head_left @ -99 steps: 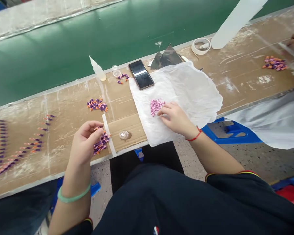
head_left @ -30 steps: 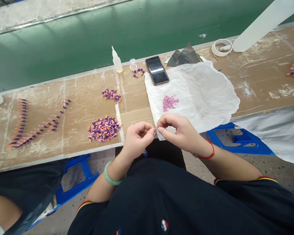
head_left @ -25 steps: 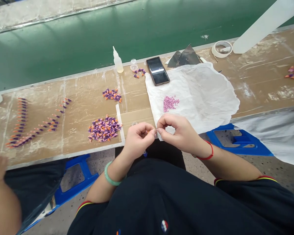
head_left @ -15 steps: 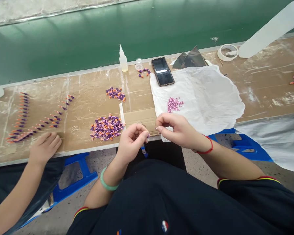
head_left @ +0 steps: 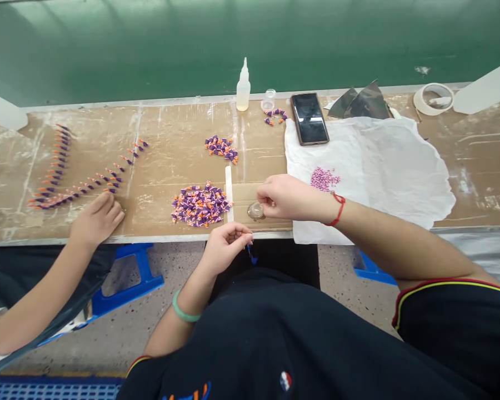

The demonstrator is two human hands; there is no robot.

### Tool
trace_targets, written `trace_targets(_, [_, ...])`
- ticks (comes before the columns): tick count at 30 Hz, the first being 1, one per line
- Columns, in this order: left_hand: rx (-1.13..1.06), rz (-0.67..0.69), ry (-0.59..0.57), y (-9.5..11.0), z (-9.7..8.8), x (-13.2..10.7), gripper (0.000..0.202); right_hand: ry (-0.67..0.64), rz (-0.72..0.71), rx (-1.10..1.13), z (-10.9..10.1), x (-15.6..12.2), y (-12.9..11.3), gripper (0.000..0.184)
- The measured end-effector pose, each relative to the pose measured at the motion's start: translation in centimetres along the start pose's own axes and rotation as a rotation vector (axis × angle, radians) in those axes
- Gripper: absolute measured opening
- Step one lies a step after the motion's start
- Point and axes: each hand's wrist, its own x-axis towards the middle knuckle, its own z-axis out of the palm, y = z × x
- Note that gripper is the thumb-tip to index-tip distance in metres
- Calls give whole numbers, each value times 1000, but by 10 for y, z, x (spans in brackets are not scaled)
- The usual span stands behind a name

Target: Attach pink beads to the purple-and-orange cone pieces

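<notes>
Head view: the curled right hand is at a clear, glossy round dish, its fingertips hidden, so whether it grips anything cannot be told. The left hand, below and left of the dish, pinches a tiny piece too small to make out. Left of the dish lie a flat white strip and a heap of pointed purple-and-orange pieces. Right of it, grainy pink beads sit on a thin, wrinkled white sheet. Beyond the dish, a translucent cone-tipped bottle stands upright on the brown, scuffed counter.
</notes>
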Motion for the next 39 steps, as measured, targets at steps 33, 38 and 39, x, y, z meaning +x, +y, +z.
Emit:
trace_targets(33, [-385,188,97,48,15,-19,33,161,-147,819,-19,-56,-44,11])
trace_targets(38, [-363,201,102,49,17,-21,32,201,-182,764,-18,-59,-45,10])
trace_targets(39, [-360,205,102,50,17,-22,31,203,-182,761,-18,-60,-45,10])
